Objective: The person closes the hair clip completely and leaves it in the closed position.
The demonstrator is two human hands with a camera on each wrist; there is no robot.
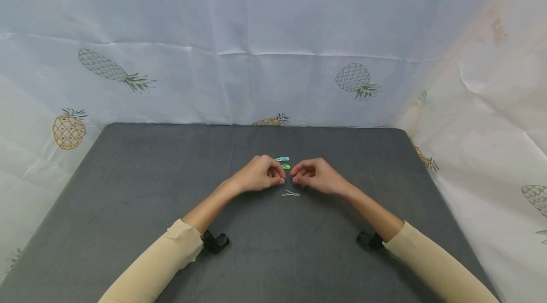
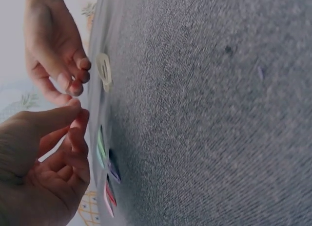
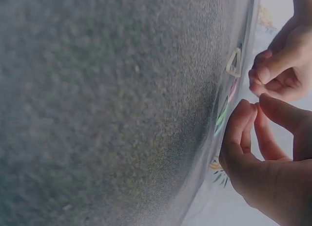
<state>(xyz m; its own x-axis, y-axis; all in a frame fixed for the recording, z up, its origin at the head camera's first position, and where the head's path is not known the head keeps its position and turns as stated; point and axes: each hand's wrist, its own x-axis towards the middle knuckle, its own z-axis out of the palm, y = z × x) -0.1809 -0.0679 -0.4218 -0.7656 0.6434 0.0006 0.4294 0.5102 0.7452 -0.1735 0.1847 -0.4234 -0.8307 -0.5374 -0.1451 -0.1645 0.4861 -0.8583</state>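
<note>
Both hands hover over the dark table, fingertips facing each other with a narrow gap between them in the head view. The left hand (image 1: 261, 173) has loosely bent fingers, thumb near the index finger, with nothing visible between them. Mirroring it, the right hand (image 1: 318, 175) is loosely curled, its thumb and index tips close together, and no object shows there. Just below the hands lies a cream snap hair clip (image 2: 107, 81), sprung apart in a V. Beyond the fingers lie a green hair clip (image 1: 286, 166) and a light blue hair clip (image 1: 283, 158), partly hidden by the left hand.
In the left wrist view, a purple clip (image 2: 114, 171) and a red clip (image 2: 111, 193) lie near the green one. The grey table (image 1: 171, 160) ends at a pineapple-print cloth (image 1: 273, 84) behind. Black wrist straps (image 1: 215, 242) sit at both cuffs.
</note>
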